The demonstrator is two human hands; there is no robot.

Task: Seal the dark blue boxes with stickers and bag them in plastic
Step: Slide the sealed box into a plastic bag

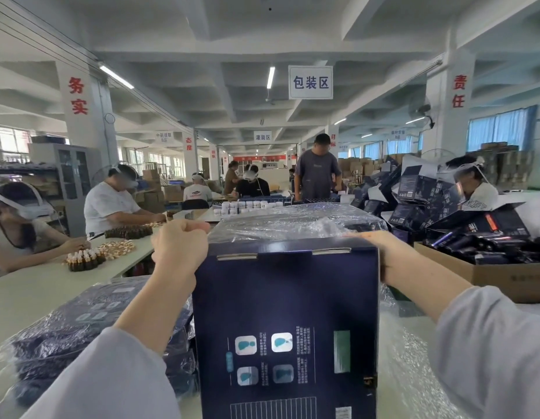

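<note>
A tall dark blue box [285, 303] stands upright in front of me, its printed face toward the camera. A clear plastic bag [281, 226] is bunched over its top edge. My left hand [179, 247] is closed in a fist on the bag's edge at the box's upper left corner. At the upper right corner my right hand [380, 246] lies on the box top with its fingers pressing the plastic there. No sticker is visible.
A stack of bagged dark blue boxes [90, 331] lies at lower left. Loose plastic [414, 358] spreads at the right. A cardboard carton [492, 273] of dark items and a pile of open boxes [420, 195] stand at right. Several people work at the tables behind.
</note>
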